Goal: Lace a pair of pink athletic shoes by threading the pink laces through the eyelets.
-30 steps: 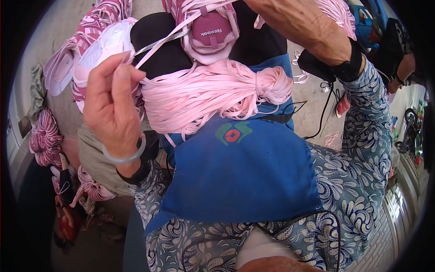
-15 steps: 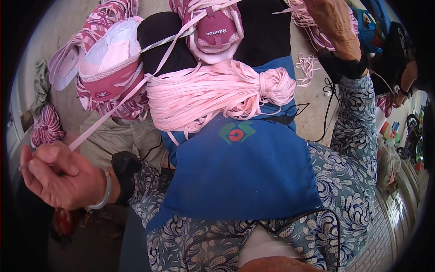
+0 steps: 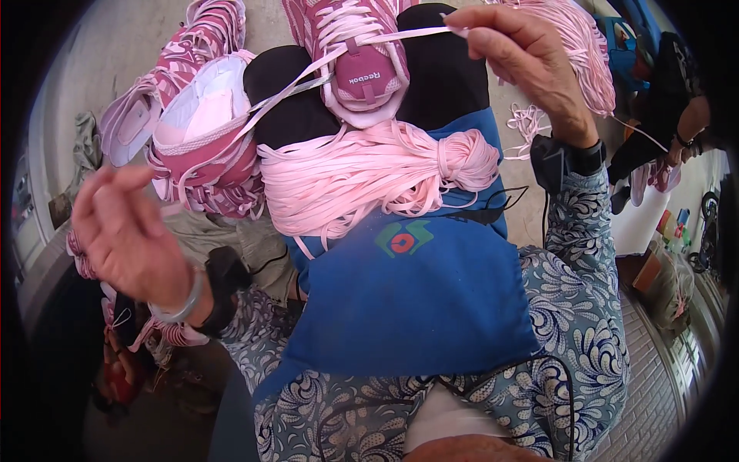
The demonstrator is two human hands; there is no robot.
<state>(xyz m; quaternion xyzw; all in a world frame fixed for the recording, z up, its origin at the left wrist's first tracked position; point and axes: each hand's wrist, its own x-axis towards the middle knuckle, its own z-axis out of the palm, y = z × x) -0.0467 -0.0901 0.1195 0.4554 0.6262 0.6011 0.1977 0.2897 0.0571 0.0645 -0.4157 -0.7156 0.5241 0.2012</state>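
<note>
A pink and white sneaker (image 3: 356, 58) rests on my black-clad knees, with a blue apron (image 3: 419, 300) over my lap. My right hand (image 3: 523, 58) is raised at the upper right and pinches the end of a pink shoelace (image 3: 339, 54) that runs left across the sneaker. A thick bundle of pink laces (image 3: 369, 173) lies across my lap just below the shoe. My left hand (image 3: 127, 231) is at the left, fingers spread, holding nothing; it wears a bangle.
A second sneaker (image 3: 204, 150) with its insole showing lies left of my knee, and more pink shoes (image 3: 208, 31) sit beyond it. More pink laces (image 3: 573, 46) hang at the upper right. Another person's arm (image 3: 681, 127) is at the far right.
My left hand let go of the lace it was pulling out to the lower left and opened. My right hand came inward and now holds the lace end above the sneaker.
</note>
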